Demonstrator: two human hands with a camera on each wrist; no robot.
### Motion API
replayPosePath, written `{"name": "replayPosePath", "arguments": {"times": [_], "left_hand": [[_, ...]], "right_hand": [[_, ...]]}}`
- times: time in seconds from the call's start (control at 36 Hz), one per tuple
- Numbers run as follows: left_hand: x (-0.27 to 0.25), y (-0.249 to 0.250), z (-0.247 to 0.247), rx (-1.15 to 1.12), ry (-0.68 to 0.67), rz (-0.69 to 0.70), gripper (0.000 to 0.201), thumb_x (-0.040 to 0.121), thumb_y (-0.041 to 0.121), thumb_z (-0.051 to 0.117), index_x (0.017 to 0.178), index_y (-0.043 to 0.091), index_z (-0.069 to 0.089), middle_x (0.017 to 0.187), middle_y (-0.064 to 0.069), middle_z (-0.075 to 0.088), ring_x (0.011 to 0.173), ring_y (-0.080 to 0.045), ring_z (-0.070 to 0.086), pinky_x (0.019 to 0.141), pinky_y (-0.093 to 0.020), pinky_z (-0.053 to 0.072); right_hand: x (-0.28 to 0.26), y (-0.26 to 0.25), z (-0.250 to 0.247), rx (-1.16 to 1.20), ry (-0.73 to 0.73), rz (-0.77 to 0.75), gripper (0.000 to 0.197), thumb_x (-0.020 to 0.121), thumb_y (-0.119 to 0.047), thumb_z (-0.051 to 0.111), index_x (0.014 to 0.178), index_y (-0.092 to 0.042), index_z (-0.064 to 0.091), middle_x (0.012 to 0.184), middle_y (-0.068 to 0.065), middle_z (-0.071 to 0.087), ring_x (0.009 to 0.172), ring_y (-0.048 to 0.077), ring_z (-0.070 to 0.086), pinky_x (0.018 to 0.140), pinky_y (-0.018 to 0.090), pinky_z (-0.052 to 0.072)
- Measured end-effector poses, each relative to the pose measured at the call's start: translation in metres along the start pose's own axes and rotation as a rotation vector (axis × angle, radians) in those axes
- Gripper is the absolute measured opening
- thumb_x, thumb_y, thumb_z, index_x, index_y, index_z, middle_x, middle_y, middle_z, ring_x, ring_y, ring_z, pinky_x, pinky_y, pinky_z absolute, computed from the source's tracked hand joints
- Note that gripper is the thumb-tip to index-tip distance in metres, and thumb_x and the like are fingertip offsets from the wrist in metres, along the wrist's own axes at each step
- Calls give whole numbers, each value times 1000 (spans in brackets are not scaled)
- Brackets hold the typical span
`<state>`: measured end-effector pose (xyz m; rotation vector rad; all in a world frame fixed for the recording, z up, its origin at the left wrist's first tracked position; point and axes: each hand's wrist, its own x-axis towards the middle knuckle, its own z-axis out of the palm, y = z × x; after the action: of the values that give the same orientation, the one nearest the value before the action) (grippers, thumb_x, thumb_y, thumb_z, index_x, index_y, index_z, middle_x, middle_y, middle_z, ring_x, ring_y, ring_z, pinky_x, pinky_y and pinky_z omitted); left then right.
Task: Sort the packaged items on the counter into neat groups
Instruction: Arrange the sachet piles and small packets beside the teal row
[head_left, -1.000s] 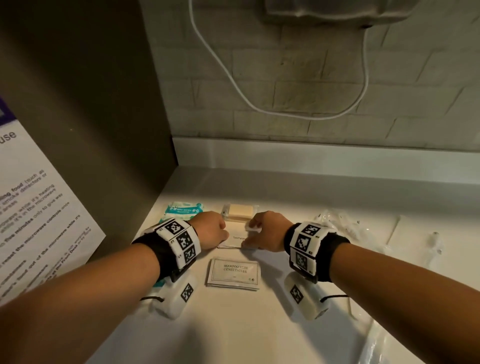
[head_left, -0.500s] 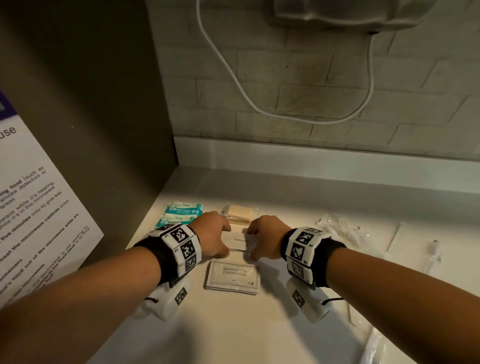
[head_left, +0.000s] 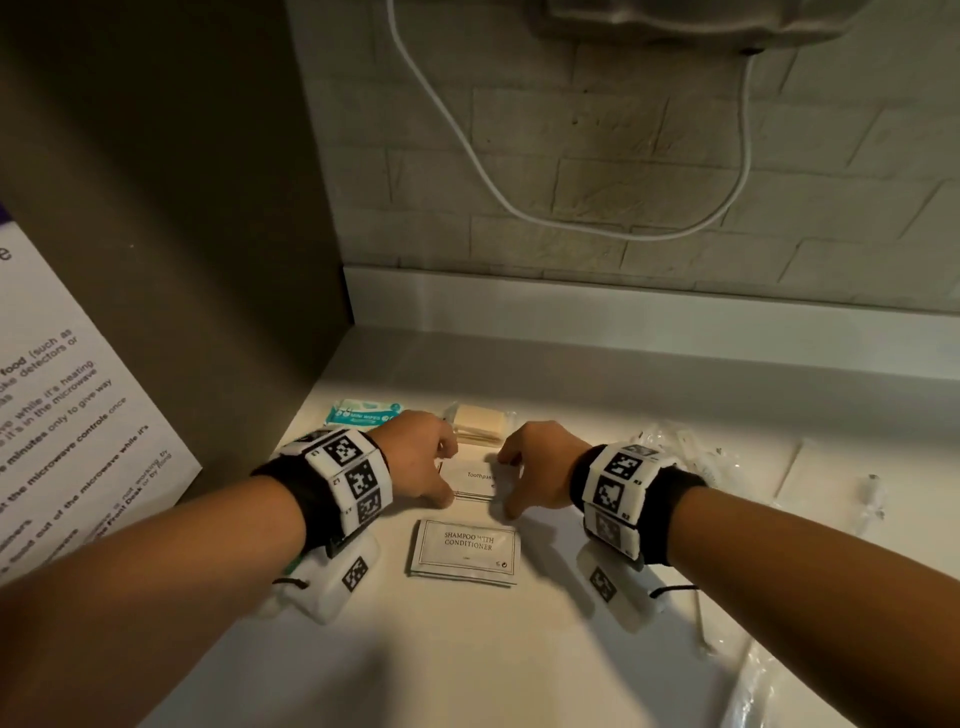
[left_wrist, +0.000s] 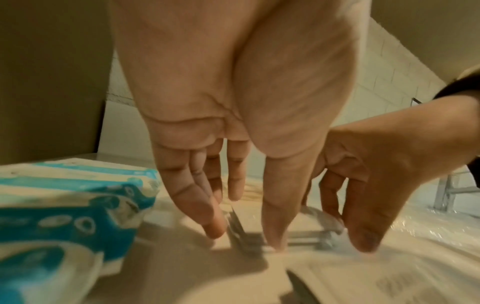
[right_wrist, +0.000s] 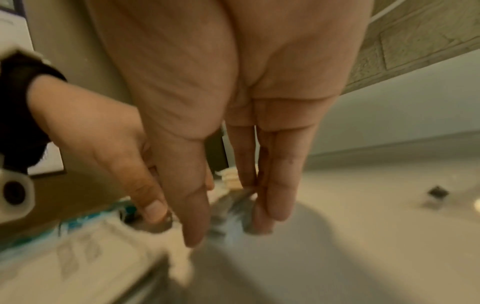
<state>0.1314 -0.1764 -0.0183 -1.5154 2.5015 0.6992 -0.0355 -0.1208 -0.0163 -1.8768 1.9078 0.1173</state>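
From the head view, your left hand (head_left: 421, 457) and right hand (head_left: 540, 467) bracket the toothpaste sachets (head_left: 475, 480), fingers extended, gripping nothing; push unevenly and the stack may fan toward the shampoo sachets (head_left: 465, 551) just nearer you. The left wrist view shows fingertips (left_wrist: 214, 227) at the edge; the right wrist view is blurred.

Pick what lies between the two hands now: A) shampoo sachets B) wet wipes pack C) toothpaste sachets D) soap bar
C: the left hand and right hand flank the stack of sachets labelled Toothpaste; the shampoo sachets lie nearer the person.
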Motion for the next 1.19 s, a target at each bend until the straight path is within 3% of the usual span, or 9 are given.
{"name": "replayPosePath", "arguments": {"times": [0.19,0.33,0.42,0.47,0.56,0.67,0.78,1.08,1.19], "left_hand": [[6,-11,-40,-63,115,-45,41,78,30,78,114,18,63,112,0,65,95,-16,61,80,-26,46],[26,-3,-49,-36,110,-18,71,76,31,79,137,14,48,129,-5,58,106,-23,62,83,-31,52],[37,7,-40,-113,16,-25,90,70,26,84,146,19,35,131,-7,54,100,-25,66,82,-39,59],[45,12,-33,-62,0,-18,91,70,27,84,146,20,33,132,-7,55,105,-25,65,89,-38,56],[54,16,-24,4,-4,-2,92,69,26,83,147,19,34,137,-6,53,113,-24,59,94,-36,52],[61,14,-19,37,-9,-6,91,66,23,81,146,21,37,131,-5,55,109,-23,59,88,-33,54],[67,13,-18,74,8,6,79,65,24,78,138,21,49,112,-2,62,89,-18,58,79,-27,53],[70,13,-15,130,7,3,55,66,29,77,119,21,64,91,2,67,80,-19,63,74,-28,53],[69,9,-18,122,-10,-4,89,63,36,80,142,19,42,121,-4,60,103,-22,61,83,-28,50]], "right_hand": [[-1,16,-53,121,170,11,47,78,-43,74,114,-13,66,114,2,67,99,18,62,85,27,48],[22,11,-56,132,95,37,71,75,-42,77,134,-13,49,130,5,57,107,25,64,94,34,51],[37,7,-45,108,-30,58,90,71,-43,80,143,-13,35,118,8,66,96,25,69,90,40,55],[45,6,-38,46,-37,66,94,71,-46,78,145,-14,32,122,8,64,106,26,65,95,40,51],[52,6,-30,-6,-14,68,90,72,-45,78,144,-14,34,139,8,51,124,29,53,101,39,45],[57,6,-29,-39,-60,50,68,77,-34,76,135,-8,50,132,8,59,119,27,56,97,33,46],[62,6,-27,-121,-28,31,58,74,-30,79,125,-10,61,119,8,66,108,26,62,94,36,51],[60,4,-26,-121,0,36,63,72,-29,80,129,-11,59,122,7,65,110,26,62,96,38,51],[50,12,-29,-32,4,31,83,72,-26,81,144,-15,41,140,7,53,126,27,52,105,36,43]]}}
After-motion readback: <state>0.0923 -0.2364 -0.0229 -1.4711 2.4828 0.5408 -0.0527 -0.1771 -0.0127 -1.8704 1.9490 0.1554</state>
